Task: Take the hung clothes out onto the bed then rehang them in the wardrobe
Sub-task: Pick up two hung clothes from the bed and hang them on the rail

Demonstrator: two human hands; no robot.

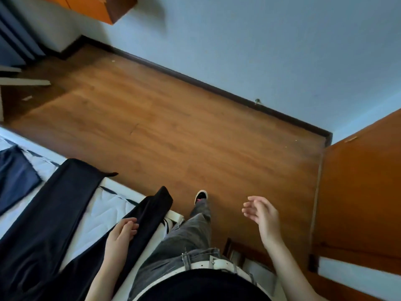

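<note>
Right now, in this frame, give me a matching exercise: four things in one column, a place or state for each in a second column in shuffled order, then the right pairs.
Things
1. left hand
2. right hand
3. black garment
4. door

Place or state
A. orange-brown wood, at the far right
B. spread across the bed
C. in the air above the floor, fingers loose, holding nothing
D. fingers curled on dark cloth near the bed's edge

Pairs: 1-D, 2-C, 3-B, 4-A
</note>
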